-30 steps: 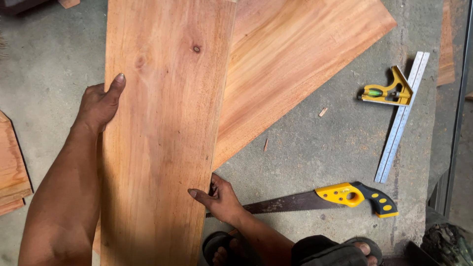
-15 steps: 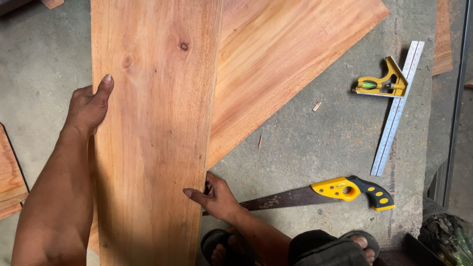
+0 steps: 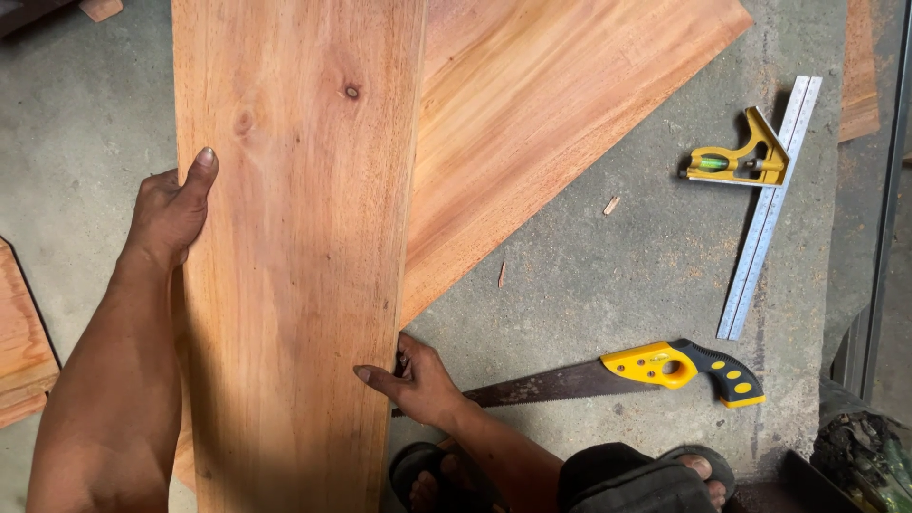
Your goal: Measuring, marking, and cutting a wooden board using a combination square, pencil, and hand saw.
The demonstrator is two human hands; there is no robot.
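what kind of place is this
Probably a carpentry work area on a bare concrete floor: both hands grip a long wooden plank, and a handsaw and a combination square lie beside it.

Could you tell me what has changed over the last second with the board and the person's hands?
Very little. Both hands keep their grip: the left hand on the left edge of the long plank, the right hand on its right edge. The whole scene slid slightly left and down in view, so the shift may be the camera's. The handsaw, combination square and wide board underneath lie as before.
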